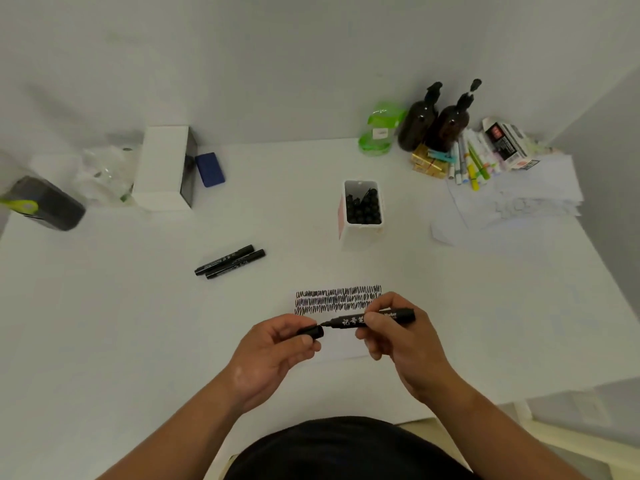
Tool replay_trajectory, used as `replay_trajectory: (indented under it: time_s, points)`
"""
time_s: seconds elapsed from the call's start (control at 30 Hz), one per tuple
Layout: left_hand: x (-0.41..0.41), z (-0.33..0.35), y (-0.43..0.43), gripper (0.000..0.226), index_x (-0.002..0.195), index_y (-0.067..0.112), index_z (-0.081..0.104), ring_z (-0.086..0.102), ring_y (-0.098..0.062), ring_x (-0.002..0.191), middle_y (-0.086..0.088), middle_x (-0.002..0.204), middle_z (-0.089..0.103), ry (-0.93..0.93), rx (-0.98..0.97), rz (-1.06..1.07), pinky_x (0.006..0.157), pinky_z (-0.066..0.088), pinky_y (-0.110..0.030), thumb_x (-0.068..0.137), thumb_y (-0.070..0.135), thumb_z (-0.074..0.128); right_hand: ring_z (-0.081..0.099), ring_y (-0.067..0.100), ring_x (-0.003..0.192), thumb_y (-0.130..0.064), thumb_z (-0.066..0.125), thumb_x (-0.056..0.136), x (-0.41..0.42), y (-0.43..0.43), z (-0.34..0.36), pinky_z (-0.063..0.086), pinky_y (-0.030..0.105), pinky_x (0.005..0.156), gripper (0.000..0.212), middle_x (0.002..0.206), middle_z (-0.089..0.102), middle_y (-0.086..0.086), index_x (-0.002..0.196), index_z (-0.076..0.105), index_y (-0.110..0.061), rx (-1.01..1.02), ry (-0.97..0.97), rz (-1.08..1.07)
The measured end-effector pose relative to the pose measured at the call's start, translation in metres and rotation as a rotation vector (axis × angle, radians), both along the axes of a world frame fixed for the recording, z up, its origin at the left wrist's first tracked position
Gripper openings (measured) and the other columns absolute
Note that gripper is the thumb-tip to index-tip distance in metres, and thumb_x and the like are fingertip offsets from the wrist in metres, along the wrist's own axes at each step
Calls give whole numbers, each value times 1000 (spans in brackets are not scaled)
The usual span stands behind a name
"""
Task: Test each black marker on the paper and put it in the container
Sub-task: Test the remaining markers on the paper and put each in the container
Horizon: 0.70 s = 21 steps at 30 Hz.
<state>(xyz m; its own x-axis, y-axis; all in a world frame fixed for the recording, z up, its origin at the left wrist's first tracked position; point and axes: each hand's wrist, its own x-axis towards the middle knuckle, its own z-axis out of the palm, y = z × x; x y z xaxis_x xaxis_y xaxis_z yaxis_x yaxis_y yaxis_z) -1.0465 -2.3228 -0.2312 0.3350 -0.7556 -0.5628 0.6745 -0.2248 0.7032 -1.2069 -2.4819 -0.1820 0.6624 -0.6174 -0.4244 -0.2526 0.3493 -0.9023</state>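
Marker (346, 321), black: uncapped, held level just above the paper, tip pointing left.

Worktop (138, 341): white, carries everything.

Paper stack (519, 202): far right. Box (161, 168), white: far left.

Right hand (398, 337): fingers and thumb pinch the marker barrel. Left hand (277, 344): pinches the cap.

Paper (332, 301): near edge, centre, partly under both hands. Three rows of black zigzag scribble run across its top.

Bottles (433, 123): two, brown, with pumps, back right. Loose coloured pens (471, 161) lie in front of them.

Container (362, 233): white, upright, mid-worktop behind the paper. It is packed with black markers standing on end.

Spare markers (230, 262): two, capped, side by side and touching, left of the container.

Eraser (210, 169): blue, just beside the box.

Cap (310, 332): open mouth faces the marker tip, just beside it. Cannot tell whether they touch.

Barrel print, white: Chinese characters, then "Marker". The smaller print is unreadable.
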Motion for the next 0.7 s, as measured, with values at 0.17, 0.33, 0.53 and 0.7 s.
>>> replay_trajectory:
  time_s: [0.17,0.33,0.53,0.7]
  points:
    - [2,9,-5,23,97,6,76,70,-26,81,-20,95,71,18,-46,41,75,58,-28,75,4,71,57,22,56,-33,71,76,10,-4,9,49,30,53,14,76,73,19,82,69,-20,-28,8,31]
    - [4,15,-10,21,98,6,76,68,-25,78,-18,92,70,26,-84,39,74,58,-29,78,4,69,61,20,59,-26,70,83,15,-3,19,51,28,57,3,78,75,15,82,72,-25,-80,60,103]
    - [4,27,-22,12,93,8,69,55,-23,70,-12,91,65,9,-128,-6,65,49,-31,87,13,60,71,20,67,-10,80,86,15,-10,35,57,26,62,17,84,77,5,93,80,-25,-174,198,222]
    - [-9,42,-35,20,78,15,60,49,-17,62,-5,74,60,-173,-33,43,60,44,-29,98,18,57,66,10,64,-17,79,86,19,3,45,54,20,61,16,81,74,-7,88,72,-31,-403,288,227]
